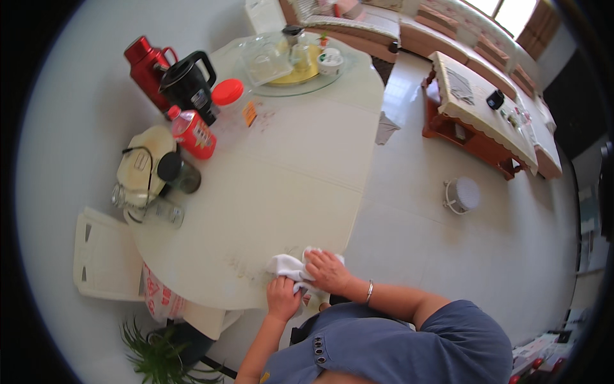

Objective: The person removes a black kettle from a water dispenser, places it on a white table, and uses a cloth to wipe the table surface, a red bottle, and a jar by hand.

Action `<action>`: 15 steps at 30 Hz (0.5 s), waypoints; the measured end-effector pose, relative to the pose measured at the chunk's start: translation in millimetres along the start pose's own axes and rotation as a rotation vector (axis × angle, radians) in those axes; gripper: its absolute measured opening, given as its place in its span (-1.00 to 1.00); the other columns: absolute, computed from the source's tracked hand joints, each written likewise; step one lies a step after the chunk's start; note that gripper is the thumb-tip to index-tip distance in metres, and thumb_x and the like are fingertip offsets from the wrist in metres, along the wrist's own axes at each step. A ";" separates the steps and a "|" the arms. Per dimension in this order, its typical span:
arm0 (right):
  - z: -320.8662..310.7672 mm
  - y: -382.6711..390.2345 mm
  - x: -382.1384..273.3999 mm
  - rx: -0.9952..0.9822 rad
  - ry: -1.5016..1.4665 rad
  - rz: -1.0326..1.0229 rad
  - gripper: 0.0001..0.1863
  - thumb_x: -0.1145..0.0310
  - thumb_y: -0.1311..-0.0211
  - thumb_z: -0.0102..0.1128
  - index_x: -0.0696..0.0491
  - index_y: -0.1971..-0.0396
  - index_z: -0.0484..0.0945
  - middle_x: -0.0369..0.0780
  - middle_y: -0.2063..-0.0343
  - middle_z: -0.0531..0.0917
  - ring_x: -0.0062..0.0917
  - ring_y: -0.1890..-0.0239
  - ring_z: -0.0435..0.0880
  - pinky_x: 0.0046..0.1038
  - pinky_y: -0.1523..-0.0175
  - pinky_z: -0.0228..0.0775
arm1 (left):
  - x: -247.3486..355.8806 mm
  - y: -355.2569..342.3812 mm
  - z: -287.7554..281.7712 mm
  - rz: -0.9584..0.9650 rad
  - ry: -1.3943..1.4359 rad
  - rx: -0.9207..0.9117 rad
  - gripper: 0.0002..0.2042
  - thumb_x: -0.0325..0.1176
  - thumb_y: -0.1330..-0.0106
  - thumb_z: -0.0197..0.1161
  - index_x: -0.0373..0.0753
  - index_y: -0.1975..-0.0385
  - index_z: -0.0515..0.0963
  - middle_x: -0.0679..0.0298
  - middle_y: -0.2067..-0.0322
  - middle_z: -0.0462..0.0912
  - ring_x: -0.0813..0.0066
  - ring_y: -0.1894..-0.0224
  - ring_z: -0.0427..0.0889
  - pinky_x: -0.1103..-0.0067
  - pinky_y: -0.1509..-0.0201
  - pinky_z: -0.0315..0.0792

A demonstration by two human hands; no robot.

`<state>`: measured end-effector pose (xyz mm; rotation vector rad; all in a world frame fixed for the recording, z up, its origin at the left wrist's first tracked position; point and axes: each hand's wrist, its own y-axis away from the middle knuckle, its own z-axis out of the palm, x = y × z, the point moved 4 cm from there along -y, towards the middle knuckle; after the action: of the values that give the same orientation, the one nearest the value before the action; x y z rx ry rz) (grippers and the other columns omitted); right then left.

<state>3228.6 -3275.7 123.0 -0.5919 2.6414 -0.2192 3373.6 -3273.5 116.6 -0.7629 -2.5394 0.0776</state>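
At the near end of a pale dining table (275,198), you work with both hands close together on one white cloth (288,264), which lies bunched by the table's edge. Your left hand (283,296) closes around the cloth's near end at the rim, its forearm rising from the lower edge of the view. Your right hand (329,272) clasps the cloth just beyond, fingers curled over it and knuckles up, the elbow bent out to your right and a silver bracelet (369,292) at the wrist. Faint dark smudges (242,264) mark the tabletop just left of the cloth. Along the table's left side stand a red thermos (144,72), a black pitcher (187,86), a red bottle (193,134) and a dark-lidded jar (179,173); a glass turntable (300,89) bearing a clear plastic container (265,57) occupies the far end. A white chair (105,256) stands against the wall at left, above a leafy green plant (157,355). Across the pale, glossy floor (409,237) to your right sit a round stool (463,193) and a cloth-covered coffee table (483,115), with a long cushioned sofa (419,38) behind it, near a bright window (505,16).
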 end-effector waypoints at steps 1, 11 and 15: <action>1.3 2.3 0.7 0.015 0.015 0.019 -0.66 0.14 0.07 0.11 0.09 0.40 0.38 -0.06 0.10 0.40 -0.28 0.00 0.36 -0.28 -0.05 0.16 | -0.8 -0.2 1.0 -0.001 0.006 -0.009 -0.80 -0.33 0.13 0.21 -0.19 0.49 0.42 0.20 0.45 0.42 0.21 0.38 0.41 0.35 0.33 0.27; -10.1 -36.7 24.0 0.043 0.085 0.108 -0.46 0.11 0.14 0.20 0.11 0.16 0.36 -0.11 0.06 0.38 -0.32 -0.04 0.30 -0.25 -0.11 0.08 | -2.9 -28.9 9.3 -0.025 0.004 0.053 -0.77 -0.31 0.12 0.21 -0.23 0.45 0.44 0.15 0.46 0.43 0.17 0.45 0.46 0.37 0.40 0.36; -0.6 -32.8 18.8 -0.055 0.041 0.091 -0.48 0.14 0.12 0.16 0.20 0.19 0.36 -0.07 0.00 0.33 -0.28 -0.09 0.25 -0.28 -0.13 0.08 | -5.3 -22.6 7.1 -0.030 0.005 0.080 -0.78 -0.30 0.12 0.22 -0.21 0.47 0.43 0.17 0.47 0.43 0.20 0.45 0.46 0.37 0.42 0.33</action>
<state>3225.1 -3313.4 124.4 -0.4883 2.7143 -0.1337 3362.7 -3294.7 112.2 -0.6928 -2.5264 0.1655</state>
